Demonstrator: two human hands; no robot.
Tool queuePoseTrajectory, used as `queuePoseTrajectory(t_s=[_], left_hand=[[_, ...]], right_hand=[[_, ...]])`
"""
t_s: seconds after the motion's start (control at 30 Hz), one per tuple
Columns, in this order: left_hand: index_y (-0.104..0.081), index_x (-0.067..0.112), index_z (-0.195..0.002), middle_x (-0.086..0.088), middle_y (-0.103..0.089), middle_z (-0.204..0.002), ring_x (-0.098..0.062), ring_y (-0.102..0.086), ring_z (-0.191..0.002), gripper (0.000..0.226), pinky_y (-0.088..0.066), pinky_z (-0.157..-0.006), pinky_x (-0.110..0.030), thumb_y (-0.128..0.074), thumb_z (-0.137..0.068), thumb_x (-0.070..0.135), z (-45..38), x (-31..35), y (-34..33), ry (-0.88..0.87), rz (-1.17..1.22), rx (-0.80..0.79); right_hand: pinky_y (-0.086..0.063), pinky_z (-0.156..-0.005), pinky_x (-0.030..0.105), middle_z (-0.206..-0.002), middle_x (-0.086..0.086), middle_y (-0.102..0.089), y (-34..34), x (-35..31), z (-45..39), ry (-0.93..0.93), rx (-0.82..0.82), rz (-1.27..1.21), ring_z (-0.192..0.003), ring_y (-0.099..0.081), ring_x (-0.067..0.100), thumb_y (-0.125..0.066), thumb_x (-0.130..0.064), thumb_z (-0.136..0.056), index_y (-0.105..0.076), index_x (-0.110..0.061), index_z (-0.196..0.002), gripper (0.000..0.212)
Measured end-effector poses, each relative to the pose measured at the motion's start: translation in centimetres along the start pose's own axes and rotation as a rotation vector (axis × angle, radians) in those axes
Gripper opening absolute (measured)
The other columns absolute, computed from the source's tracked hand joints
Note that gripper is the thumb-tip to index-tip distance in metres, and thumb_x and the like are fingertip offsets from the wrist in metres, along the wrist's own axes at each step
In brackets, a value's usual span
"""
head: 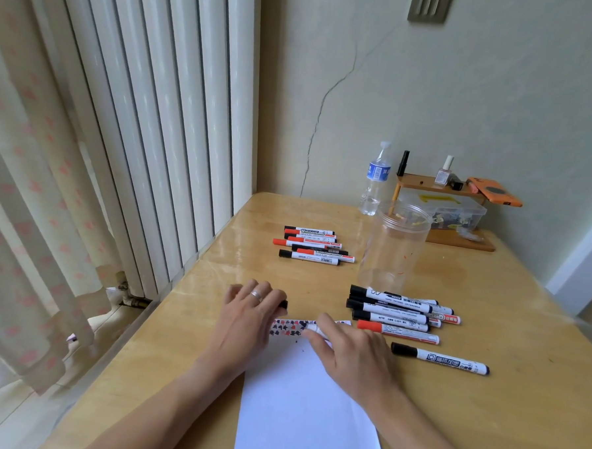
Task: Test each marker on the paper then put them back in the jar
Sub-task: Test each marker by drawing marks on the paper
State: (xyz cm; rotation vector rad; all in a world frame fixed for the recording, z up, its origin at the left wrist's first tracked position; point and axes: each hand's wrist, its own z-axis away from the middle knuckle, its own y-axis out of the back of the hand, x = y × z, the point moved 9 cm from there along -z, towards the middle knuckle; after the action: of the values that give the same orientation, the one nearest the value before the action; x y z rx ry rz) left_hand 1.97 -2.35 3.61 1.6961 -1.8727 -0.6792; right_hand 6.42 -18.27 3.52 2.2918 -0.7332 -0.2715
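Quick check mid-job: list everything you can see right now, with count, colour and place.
Jar: one, clear plastic, empty, upright at table centre-back.
Far markers: about seven, white with black or red caps, left of the jar.
Near markers: about eight, white, black and red caps, in front of the jar.
Paper: one white sheet, black and red test marks along its far edge.
Table: one, light wood.
Water bottle: one, clear, blue label, back edge.
Wooden shelf: one, small bottles and an orange item on top, clear box beneath.
Radiator: white, left.
Left hand: holds a black cap.
Right hand: grip on uncapped marker, tip on paper.
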Motion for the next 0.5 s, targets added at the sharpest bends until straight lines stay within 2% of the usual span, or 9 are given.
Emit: queuePoseTrajectory(t_s=[0.07,0.13,0.2,0.27,0.37,0.43,0.5], left_hand=[[-0.066,0.026,-0.102,0.008,-0.054,-0.093,-0.018,-0.051,-0.086,0.006,-0.032,-0.077,-0.034,-0.062,-0.098,0.029,-0.3,-1.9,-0.9,0.106,0.004,-0.028],[-0.071,0.03,-0.107,0.008,-0.055,-0.095,-0.017,-0.054,-0.09,0.014,-0.034,-0.079,-0.035,-0.072,-0.093,0.027,-0.6,-3.8,-1.9,0.25,0.051,-0.088],[-0.073,0.031,-0.114,0.008,-0.055,-0.099,-0.016,-0.055,-0.097,0.021,-0.035,-0.083,-0.035,-0.072,-0.094,0.027,-0.7,-5.4,-3.2,0.377,0.131,-0.163],[-0.072,0.03,-0.117,0.009,-0.056,-0.103,-0.016,-0.055,-0.104,0.021,-0.033,-0.086,-0.034,-0.066,-0.097,0.027,-1.0,-6.1,-4.4,0.422,0.164,-0.231],[-0.071,0.031,-0.116,0.007,-0.059,-0.111,-0.019,-0.053,-0.111,0.02,-0.031,-0.088,-0.033,-0.061,-0.099,0.027,-1.2,-6.6,-5.7,0.422,0.151,-0.301],[-0.072,0.032,-0.116,0.004,-0.06,-0.121,-0.021,-0.049,-0.12,0.02,-0.031,-0.094,-0.037,-0.06,-0.1,0.03,-1.0,-7.0,-6.1,0.443,0.135,-0.326],[-0.072,0.034,-0.118,0.003,-0.059,-0.133,-0.021,-0.047,-0.13,0.022,-0.029,-0.103,-0.042,-0.059,-0.1,0.032,-0.8,-7.1,-6.2,0.448,0.112,-0.328]], right_hand=[[-0.026,-0.039,0.024,-0.05,-0.004,-0.045,-0.3,0.0,0.0,-0.018,-0.024,-0.007,-0.039,-0.044,0.023,-0.042,-0.056,-0.104,-0.054,-0.022,-0.082,0.042],[-0.024,-0.041,0.024,-0.055,-0.004,-0.048,-0.8,0.5,-0.2,-0.075,-0.071,-0.008,-0.042,-0.047,0.021,-0.039,-0.055,-0.105,-0.055,-0.023,-0.086,0.04],[-0.024,-0.044,0.025,-0.064,-0.006,-0.05,-1.2,0.9,-0.2,-0.114,-0.102,-0.026,-0.05,-0.052,0.019,-0.044,-0.046,-0.102,-0.053,-0.025,-0.09,0.026],[-0.029,-0.049,0.027,-0.074,-0.008,-0.05,-1.6,1.0,-0.1,-0.131,-0.125,-0.066,-0.06,-0.054,0.017,-0.042,-0.033,-0.099,-0.05,-0.025,-0.094,0.012],[-0.039,-0.055,0.024,-0.089,-0.009,-0.057,-2.2,1.4,0.0,-0.147,-0.159,-0.053,-0.073,-0.06,0.014,-0.041,-0.025,-0.097,-0.059,-0.023,-0.114,0.025],[-0.05,-0.056,0.027,-0.102,-0.007,-0.064,-2.4,1.8,0.0,-0.169,-0.164,-0.078,-0.077,-0.064,0.015,-0.052,-0.019,-0.098,-0.056,-0.021,-0.134,0.036],[-0.054,-0.054,0.033,-0.108,-0.008,-0.061,-2.6,1.7,0.1,-0.171,-0.183,-0.186,-0.074,-0.063,0.018,-0.059,-0.014,-0.099,-0.05,-0.026,-0.137,0.041]])
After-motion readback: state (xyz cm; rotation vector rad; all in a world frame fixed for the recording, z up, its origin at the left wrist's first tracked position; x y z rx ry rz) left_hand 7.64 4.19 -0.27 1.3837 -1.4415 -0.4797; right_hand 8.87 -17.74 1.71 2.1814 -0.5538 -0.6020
